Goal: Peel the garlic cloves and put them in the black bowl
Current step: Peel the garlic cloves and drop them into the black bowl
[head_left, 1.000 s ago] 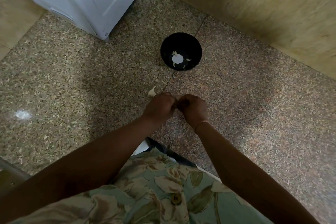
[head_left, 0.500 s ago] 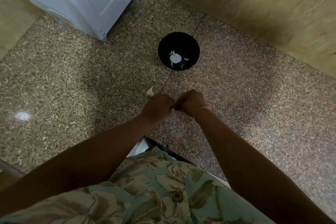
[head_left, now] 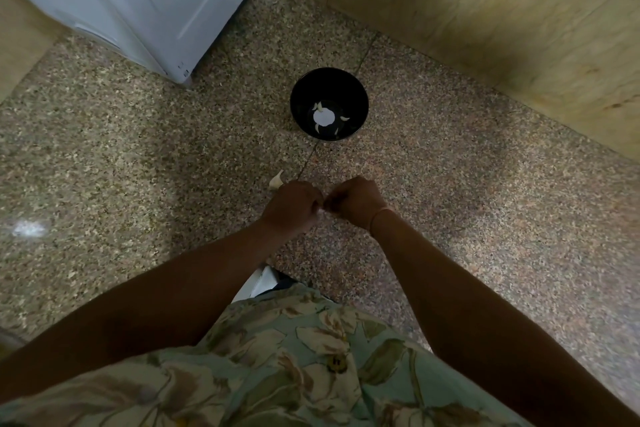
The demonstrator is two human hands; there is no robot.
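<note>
A black bowl stands on a speckled stone counter, well apart from the wooden panel behind it and from the white appliance at the back left. A few pale peeled cloves lie at the bowl's bottom, ringed around a bright white spot.

On the near side of the bowl, the person's left hand and right hand meet knuckle to knuckle above the counter. The fingers of both are curled tight around a garlic clove, of which only a small pale sliver shows between them. A thin bracelet circles the right wrist.

A loose pale piece, skin or clove, rests on the counter just beyond the left hand. A seam runs across the stone from the bowl toward the hands. Bare counter stretches wide to either side of the arms, and a leaf-print shirt fills the near edge.
</note>
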